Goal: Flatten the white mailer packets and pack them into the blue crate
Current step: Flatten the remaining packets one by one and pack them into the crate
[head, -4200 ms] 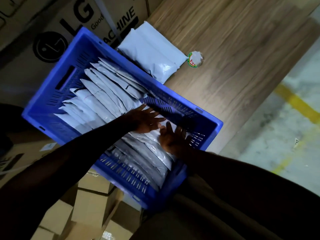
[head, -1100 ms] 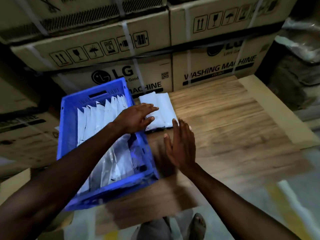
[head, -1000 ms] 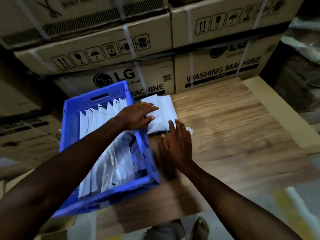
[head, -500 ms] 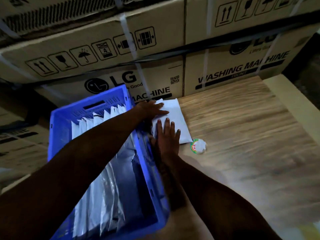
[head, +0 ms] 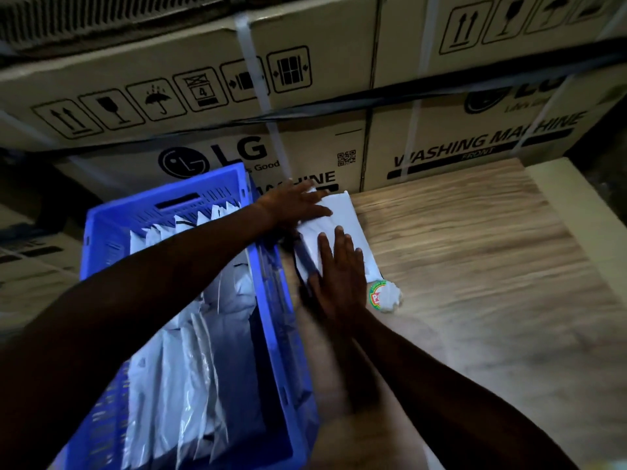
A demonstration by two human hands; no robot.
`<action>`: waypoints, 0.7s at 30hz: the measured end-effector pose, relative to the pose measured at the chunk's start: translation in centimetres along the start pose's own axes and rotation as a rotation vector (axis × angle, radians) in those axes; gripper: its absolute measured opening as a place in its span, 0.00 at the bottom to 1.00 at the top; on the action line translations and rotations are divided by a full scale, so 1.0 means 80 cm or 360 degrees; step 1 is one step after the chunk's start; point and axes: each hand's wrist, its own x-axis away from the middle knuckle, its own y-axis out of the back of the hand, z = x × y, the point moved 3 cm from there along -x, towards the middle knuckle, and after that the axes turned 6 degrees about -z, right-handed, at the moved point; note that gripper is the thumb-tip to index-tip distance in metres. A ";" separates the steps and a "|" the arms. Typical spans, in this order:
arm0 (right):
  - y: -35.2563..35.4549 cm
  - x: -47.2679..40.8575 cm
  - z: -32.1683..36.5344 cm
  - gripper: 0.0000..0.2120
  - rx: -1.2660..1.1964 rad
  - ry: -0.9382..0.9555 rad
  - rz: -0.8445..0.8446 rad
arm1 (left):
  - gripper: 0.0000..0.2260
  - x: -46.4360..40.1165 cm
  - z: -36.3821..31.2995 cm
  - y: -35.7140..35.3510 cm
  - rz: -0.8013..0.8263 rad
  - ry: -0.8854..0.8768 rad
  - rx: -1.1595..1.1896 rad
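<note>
The blue crate [head: 271, 300] stands at the left edge of the wooden table, with several white mailer packets [head: 190, 361] standing on edge inside it. Just right of the crate, a small stack of white mailer packets [head: 342, 215] lies on the table. My left hand [head: 291, 203] reaches over the crate's far corner and lies flat on the far end of the stack. My right hand [head: 339, 276] lies flat, fingers straight, on the stack's near end.
A crumpled white wrapper with a green and red label [head: 385, 296] lies just right of my right hand. Large cardboard washing-machine boxes [head: 339, 130] rise behind the wooden table [head: 492, 266]. More cartons sit at the left, below the crate.
Both hands left the crate's inside and went to the stack on the table. Over the last half second my right hand slid further onto the packets, and the view moved closer.
</note>
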 end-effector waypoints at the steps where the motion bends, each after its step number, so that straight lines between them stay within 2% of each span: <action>1: 0.014 0.000 -0.008 0.41 -0.0011 0.0087 -0.0019 | 0.39 0.006 0.000 0.009 -0.0054 -0.0008 0.0058; 3: 0.044 -0.001 -0.030 0.44 0.0022 0.0218 -0.0065 | 0.41 0.018 -0.010 0.029 -0.0247 0.0012 0.0175; 6: 0.087 0.006 -0.069 0.42 0.0094 0.0380 -0.0104 | 0.41 0.037 -0.041 0.055 -0.0480 0.0077 0.0295; 10: 0.140 0.032 -0.115 0.40 0.0125 0.0546 -0.0155 | 0.43 0.050 -0.112 0.091 -0.0413 0.0378 0.0425; 13: 0.177 0.056 -0.146 0.38 0.0150 0.0614 -0.0175 | 0.42 0.055 -0.186 0.112 -0.0490 0.0617 0.0669; 15: 0.193 0.078 -0.170 0.35 0.0174 0.0668 -0.0159 | 0.41 0.055 -0.241 0.114 -0.0412 0.0782 0.0831; 18: 0.198 0.117 -0.209 0.35 0.0198 0.0732 -0.0019 | 0.42 0.051 -0.326 0.098 -0.0398 0.0923 0.1105; 21: 0.180 0.162 -0.245 0.36 0.0292 0.0750 0.0238 | 0.47 0.049 -0.401 0.066 -0.0346 0.0975 0.1362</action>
